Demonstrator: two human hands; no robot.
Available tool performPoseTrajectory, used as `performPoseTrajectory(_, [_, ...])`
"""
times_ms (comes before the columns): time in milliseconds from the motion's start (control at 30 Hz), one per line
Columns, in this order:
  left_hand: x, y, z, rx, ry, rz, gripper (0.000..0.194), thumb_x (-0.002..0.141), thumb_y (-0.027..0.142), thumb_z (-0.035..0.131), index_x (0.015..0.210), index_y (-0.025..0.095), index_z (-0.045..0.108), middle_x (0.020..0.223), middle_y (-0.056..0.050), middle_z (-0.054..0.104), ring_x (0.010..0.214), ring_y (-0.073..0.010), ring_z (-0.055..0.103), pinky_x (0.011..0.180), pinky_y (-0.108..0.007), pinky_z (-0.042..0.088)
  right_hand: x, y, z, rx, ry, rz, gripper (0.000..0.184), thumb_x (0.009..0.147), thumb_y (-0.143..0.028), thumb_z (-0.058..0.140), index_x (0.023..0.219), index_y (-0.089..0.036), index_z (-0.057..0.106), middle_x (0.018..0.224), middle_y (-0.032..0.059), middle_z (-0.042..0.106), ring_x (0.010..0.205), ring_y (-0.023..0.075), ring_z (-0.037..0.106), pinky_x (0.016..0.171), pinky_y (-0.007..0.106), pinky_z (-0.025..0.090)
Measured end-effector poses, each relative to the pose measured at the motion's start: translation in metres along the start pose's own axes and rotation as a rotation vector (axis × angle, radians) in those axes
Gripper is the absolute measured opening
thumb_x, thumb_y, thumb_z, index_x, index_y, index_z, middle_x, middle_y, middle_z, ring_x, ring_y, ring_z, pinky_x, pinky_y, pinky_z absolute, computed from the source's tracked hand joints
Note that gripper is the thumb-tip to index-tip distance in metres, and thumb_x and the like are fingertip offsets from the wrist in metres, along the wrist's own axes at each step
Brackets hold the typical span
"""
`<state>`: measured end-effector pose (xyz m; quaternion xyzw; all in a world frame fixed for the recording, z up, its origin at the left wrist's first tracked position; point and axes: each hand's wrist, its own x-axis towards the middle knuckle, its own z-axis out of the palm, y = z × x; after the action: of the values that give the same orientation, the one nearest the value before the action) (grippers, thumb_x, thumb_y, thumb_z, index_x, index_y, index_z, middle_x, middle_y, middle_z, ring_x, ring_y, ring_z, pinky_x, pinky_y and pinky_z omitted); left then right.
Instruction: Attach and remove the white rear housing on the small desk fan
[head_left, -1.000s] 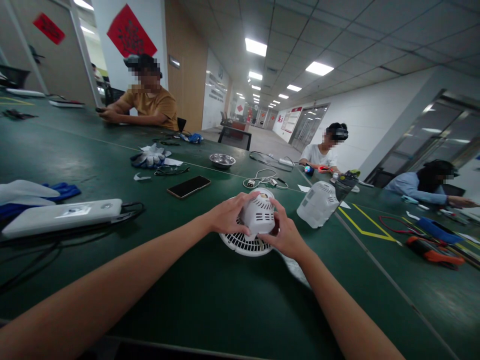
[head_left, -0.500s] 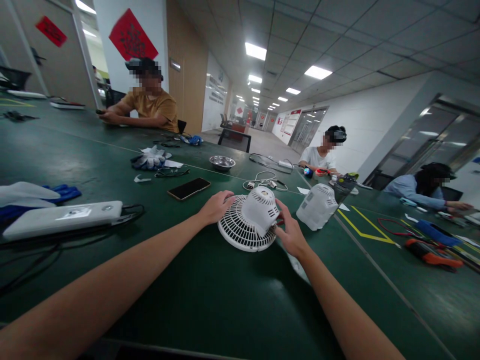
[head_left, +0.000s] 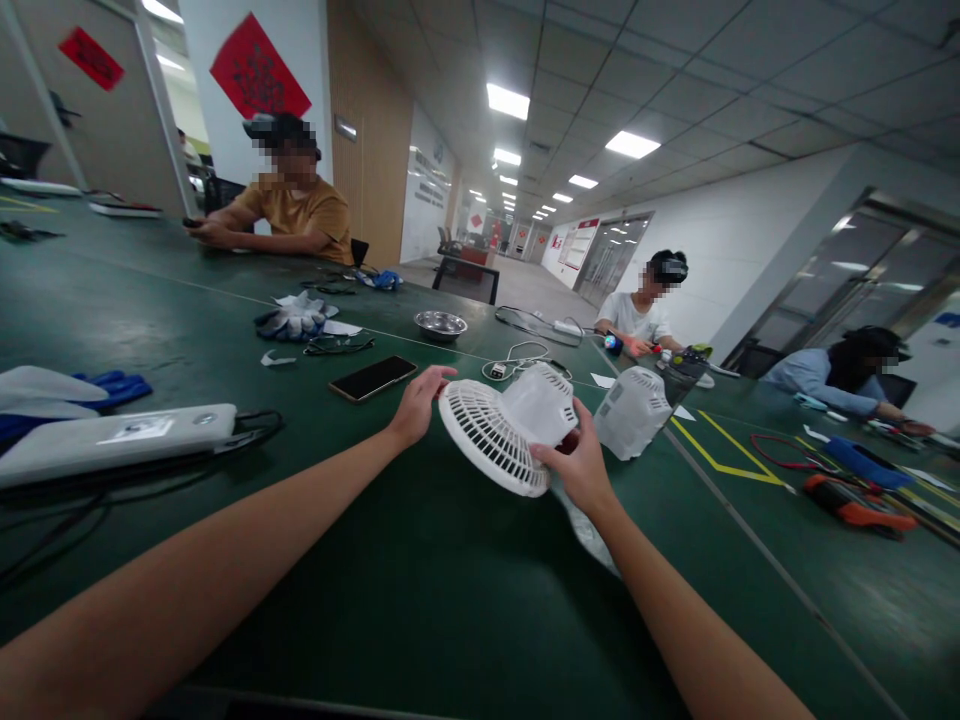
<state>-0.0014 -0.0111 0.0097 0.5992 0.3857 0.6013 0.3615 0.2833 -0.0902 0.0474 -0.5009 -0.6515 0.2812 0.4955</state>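
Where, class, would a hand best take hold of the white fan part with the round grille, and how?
Likely by its narrower vented housing, coming from the right: it leans that way from the wide slotted grille, and its compact sides suit the right hand. The left hand could steady the grille from the left.

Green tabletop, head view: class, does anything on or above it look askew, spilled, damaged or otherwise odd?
Nothing stands out as spilled or damaged. The white, round-grilled plastic housing is askew, its grille side slanted, but the bare right hand grips it, so this seems mere handling.
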Motion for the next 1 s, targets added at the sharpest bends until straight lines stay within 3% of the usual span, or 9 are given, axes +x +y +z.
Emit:
performPoseTrajectory(67, [0.001,0.004,0.002,-0.028,0.042,0.065,0.061,0.099,0.063,0.033,0.122,0.016,0.064,0.11,-0.01,0.072,0.101,-0.023,0.067,0.088,-0.036,0.052,0.001,0.002,0.002,0.231,0.013,0.062,0.09,0.075,-0.049,0.076,0.151,-0.024,0.037,0.121,0.01,0.071,0.108,0.0313,0.07,0.092,0.048,0.056])
performPoseTrajectory(133, [0.0,0.008,0.006,-0.044,-0.01,0.074,0.057,0.098,0.063,0.041,0.119,0.016,0.066,0.116,-0.01,0.071,0.104,-0.0233,0.066,0.09,-0.036,0.052,0.001,0.004,0.006,0.392,-0.05,0.147,0.066,0.085,-0.059,0.06,0.139,-0.024,0.051,0.116,0.0086,0.074,0.105,0.0304,0.071,0.087,0.047,0.058])
performPoseTrajectory(267, [-0.006,0.011,0.014,-0.16,-0.178,-0.092,0.05,0.085,0.055,0.071,0.113,0.014,0.067,0.108,-0.01,0.075,0.097,-0.0244,0.07,0.09,-0.041,0.057,-0.002,0.007,0.016,0.561,-0.225,0.339,0.053,0.091,-0.065,0.043,0.117,-0.024,0.065,0.105,0.0074,0.076,0.097,0.0287,0.072,0.079,0.046,0.059])
performPoseTrajectory(400, [-0.008,0.007,0.017,-0.135,-0.107,-0.238,0.042,0.077,0.048,0.08,0.099,0.014,0.071,0.092,-0.009,0.077,0.083,-0.0242,0.073,0.08,-0.042,0.061,-0.003,0.009,0.017,0.455,-0.287,0.321,0.057,0.091,-0.07,0.041,0.116,-0.025,0.064,0.103,0.0071,0.075,0.091,0.0271,0.072,0.075,0.044,0.059])
performPoseTrajectory(600, [-0.006,0.009,0.016,-0.006,-0.105,-0.195,0.034,0.073,0.045,0.084,0.082,0.015,0.073,0.076,-0.005,0.075,0.068,-0.0216,0.07,0.068,-0.038,0.06,0.002,0.02,0.018,0.3,-0.301,0.227,0.053,0.091,-0.066,0.047,0.12,-0.025,0.063,0.093,0.0064,0.074,0.084,0.0263,0.071,0.072,0.043,0.058])
performPoseTrajectory(700, [-0.006,0.013,0.015,0.048,-0.114,-0.153,0.033,0.074,0.046,0.083,0.08,0.015,0.073,0.074,-0.004,0.074,0.066,-0.0209,0.069,0.065,-0.036,0.06,0.008,0.028,0.015,0.319,-0.202,0.188,0.054,0.093,-0.062,0.047,0.134,-0.027,0.053,0.101,0.0052,0.072,0.085,0.0246,0.072,0.072,0.042,0.059])
performPoseTrajectory(800, [-0.006,0.016,0.015,0.086,-0.156,-0.1,0.03,0.076,0.045,0.081,0.08,0.015,0.074,0.076,-0.005,0.075,0.067,-0.0214,0.07,0.064,-0.036,0.06,0.019,0.038,-0.001,0.249,-0.014,0.114,0.065,0.09,-0.055,0.052,0.147,-0.028,0.037,0.105,0.0044,0.07,0.084,0.0247,0.071,0.075,0.045,0.059])
performPoseTrajectory(933, [-0.006,0.013,0.015,0.109,-0.146,-0.15,0.027,0.075,0.041,0.082,0.081,0.015,0.075,0.077,-0.006,0.076,0.068,-0.0223,0.071,0.065,-0.037,0.06,0.031,0.052,-0.04,-0.291,0.248,0.008,0.082,0.077,-0.051,0.069,0.148,-0.022,0.038,0.103,0.007,0.067,0.081,0.0264,0.064,0.084,0.05,0.055])
performPoseTrajectory(1000, [-0.005,0.011,0.015,0.109,-0.126,-0.183,0.026,0.075,0.039,0.083,0.08,0.015,0.076,0.077,-0.006,0.076,0.068,-0.0224,0.071,0.065,-0.037,0.06,0.034,0.058,-0.054,-0.489,0.285,-0.04,0.078,0.074,-0.044,0.07,0.144,-0.02,0.044,0.112,0.0112,0.064,0.093,0.0294,0.063,0.093,0.052,0.05])
